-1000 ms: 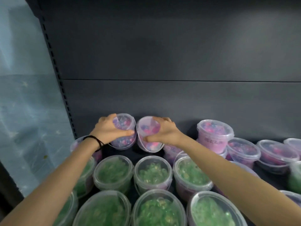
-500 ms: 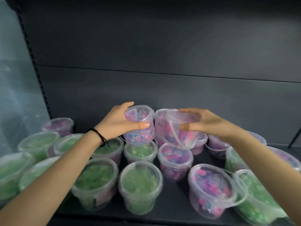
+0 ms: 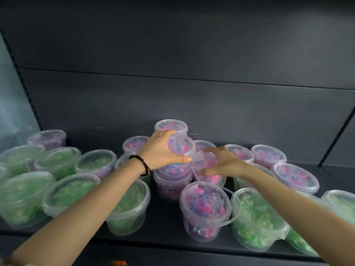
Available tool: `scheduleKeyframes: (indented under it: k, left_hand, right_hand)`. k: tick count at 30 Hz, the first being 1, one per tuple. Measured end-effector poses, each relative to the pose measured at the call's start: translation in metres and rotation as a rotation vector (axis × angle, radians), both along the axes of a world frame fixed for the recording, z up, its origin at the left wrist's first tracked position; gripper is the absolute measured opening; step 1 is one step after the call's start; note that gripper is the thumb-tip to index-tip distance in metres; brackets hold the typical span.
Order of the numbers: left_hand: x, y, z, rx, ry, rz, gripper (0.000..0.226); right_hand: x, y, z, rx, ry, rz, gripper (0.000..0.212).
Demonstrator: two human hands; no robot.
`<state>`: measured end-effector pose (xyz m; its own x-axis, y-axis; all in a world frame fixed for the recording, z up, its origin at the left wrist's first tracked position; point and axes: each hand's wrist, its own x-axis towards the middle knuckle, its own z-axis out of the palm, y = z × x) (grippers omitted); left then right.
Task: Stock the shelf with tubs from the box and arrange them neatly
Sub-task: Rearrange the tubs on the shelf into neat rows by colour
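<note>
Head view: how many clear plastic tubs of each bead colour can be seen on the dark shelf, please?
Clear round plastic tubs of green beads: 11
Clear round plastic tubs of pink and purple beads: 11
Total: 22, counting partly hidden ones but not the cut-off sliver at the left edge.

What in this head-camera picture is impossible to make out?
Head view only:
- The box: outside the frame.
- Whether the right hand touches the pink tub beneath it: the hand hides the contact.
- The front-left green tub: motion-blurred, contents unclear.
- The far-right green tub: cut off by the frame edge.
</note>
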<state>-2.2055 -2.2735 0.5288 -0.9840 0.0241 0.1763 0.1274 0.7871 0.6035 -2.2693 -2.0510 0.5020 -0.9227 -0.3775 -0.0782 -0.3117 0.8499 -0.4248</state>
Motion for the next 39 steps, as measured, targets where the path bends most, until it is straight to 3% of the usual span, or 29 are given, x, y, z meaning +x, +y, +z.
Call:
scheduleKeyframes:
  k: [7, 12, 16, 18, 21, 23, 26, 30, 35, 39]
  left_hand:
    - [-0.001, -0.004, -0.004, -0.018, -0.013, 0.036, 0.120]
    - [0.006, 0.001, -0.017, 0.148, 0.094, 0.107, 0.107]
    - [0.009, 0.005, -0.023, 0.206, 0.113, 0.115, 0.107]
    - [0.011, 0.009, -0.025, 0.166, 0.168, 0.162, 0.101]
    - [0.021, 0.027, -0.024, -0.079, 0.476, 0.215, 0.092]
    - [0.033, 0.049, -0.021, -0.133, 0.628, 0.124, 0.081]
    - [0.061, 0.100, -0.025, -0.103, 0.374, -0.198, 0.078]
    - [0.068, 0.151, -0.044, -0.279, 0.081, -0.324, 0.103]
    - [0.058, 0.164, -0.050, -0.435, 0.035, -0.280, 0.112]
    - [0.057, 0.159, -0.058, -0.455, 0.043, -0.278, 0.104]
  right_hand:
    - [-0.001, 0.018, -0.014, -0.025, -0.058, 0.103, 0.097]
    - [-0.004, 0.036, -0.004, -0.081, -0.107, 0.162, 0.065]
    - [-0.007, 0.071, 0.005, -0.117, -0.053, 0.086, 0.052]
    - [-0.010, 0.089, 0.006, -0.063, 0.001, -0.012, 0.061]
    - [-0.011, 0.110, 0.004, 0.115, -0.031, -0.063, 0.076]
    - [-0.009, 0.115, 0.003, 0.187, -0.096, -0.053, 0.098]
    - [-0.016, 0.122, -0.008, 0.204, -0.073, -0.041, 0.114]
    - [-0.008, 0.116, -0.006, 0.234, -0.064, -0.024, 0.100]
    - [-0.004, 0.117, -0.005, 0.202, -0.076, -0.051, 0.084]
    - [0.001, 0.111, -0.005, 0.192, -0.032, -0.093, 0.101]
